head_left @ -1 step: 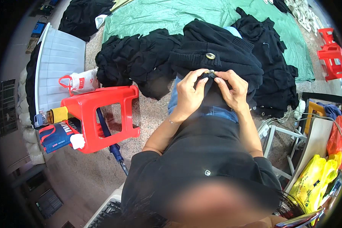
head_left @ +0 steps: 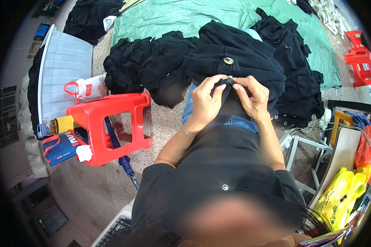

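Note:
A black knitted cardigan (head_left: 239,53) with ribbed edging lies bunched over my lap. One large gold-rimmed button (head_left: 228,60) shows on its band. Just below that, my left hand (head_left: 208,99) pinches the band's edge between thumb and forefinger. My right hand (head_left: 253,96) grips the same edge close beside it, its thumb and forefinger bent inward. Between the two sets of fingertips sits another button (head_left: 229,77), partly covered by them. Whether thread or a small tool is also held there cannot be made out.
Heaps of black knitwear (head_left: 152,66) lie left of my knees, with more black garments (head_left: 292,70) at the right. Beyond spreads a green sheet (head_left: 169,20). A red plastic stool (head_left: 111,107) stands left, beside a blue umbrella (head_left: 119,150). Yellow bags (head_left: 342,197) sit at the lower right.

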A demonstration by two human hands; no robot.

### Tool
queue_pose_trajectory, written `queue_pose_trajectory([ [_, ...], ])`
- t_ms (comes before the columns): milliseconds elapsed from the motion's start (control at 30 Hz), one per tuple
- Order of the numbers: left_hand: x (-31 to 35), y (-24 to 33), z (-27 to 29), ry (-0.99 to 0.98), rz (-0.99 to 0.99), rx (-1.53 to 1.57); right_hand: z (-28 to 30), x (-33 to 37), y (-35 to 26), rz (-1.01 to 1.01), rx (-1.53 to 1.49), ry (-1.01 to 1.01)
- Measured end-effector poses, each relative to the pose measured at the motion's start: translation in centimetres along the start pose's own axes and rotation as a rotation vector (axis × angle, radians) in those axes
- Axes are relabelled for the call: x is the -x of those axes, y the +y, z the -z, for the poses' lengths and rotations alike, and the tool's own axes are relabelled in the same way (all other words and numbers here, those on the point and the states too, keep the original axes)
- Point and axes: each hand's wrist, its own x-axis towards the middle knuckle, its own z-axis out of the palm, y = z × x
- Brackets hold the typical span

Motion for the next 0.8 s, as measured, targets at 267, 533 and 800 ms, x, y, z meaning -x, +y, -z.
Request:
queue_pose_trajectory([
  [267,0.2,-0.5,-0.1,-0.015,0.05,0.062,0.1,0.1,-0.3,-0.063,0.006,-0.032],
  [533,0.3,-0.5,0.1,-0.035,0.138,0.098,-0.4,0.9,0.6,-0.273,-0.263,0.026],
  [800,0.4,-0.8,-0.1,0.035,0.034,0.01,-1.0,1.0,-1.0,-0.387,-0.486,0.191],
])
